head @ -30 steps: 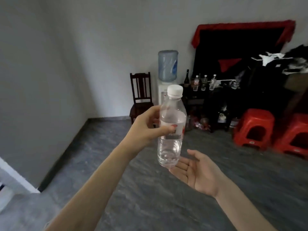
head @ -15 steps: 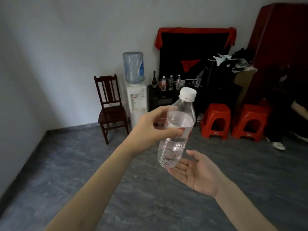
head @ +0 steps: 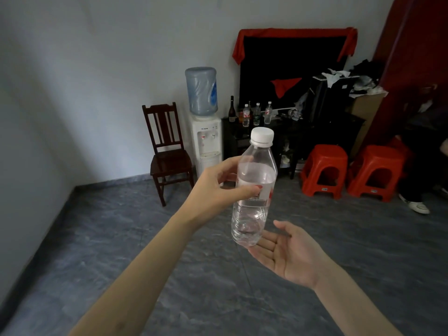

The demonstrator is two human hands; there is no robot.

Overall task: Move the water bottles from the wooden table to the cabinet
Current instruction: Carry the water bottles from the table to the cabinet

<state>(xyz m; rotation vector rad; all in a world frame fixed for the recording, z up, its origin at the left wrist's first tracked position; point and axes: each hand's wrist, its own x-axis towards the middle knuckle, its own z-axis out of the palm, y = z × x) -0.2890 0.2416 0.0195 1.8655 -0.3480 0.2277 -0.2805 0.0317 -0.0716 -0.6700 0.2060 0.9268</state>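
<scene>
A clear water bottle [head: 254, 190] with a white cap and a red-and-white label is held up in front of me, tilted slightly right. My left hand [head: 213, 190] grips it round the middle. My right hand [head: 288, 253] lies palm up, fingers straight, just under the bottle's base. Far ahead stands a dark cabinet [head: 300, 132] against the wall. Three small water bottles [head: 257, 114] and a dark glass bottle [head: 232, 109] stand on its top at the left end.
A water dispenser [head: 206, 132] stands left of the cabinet, and a dark wooden chair [head: 167, 151] left of that. Two red plastic stools [head: 324, 170] sit on the grey floor at the right. A person's leg and white shoe [head: 418, 206] show at the right edge.
The view has swung right and drawn nearer the cabinet: chair, dispenser and stools look larger. My hands and the bottle keep the same pose.
</scene>
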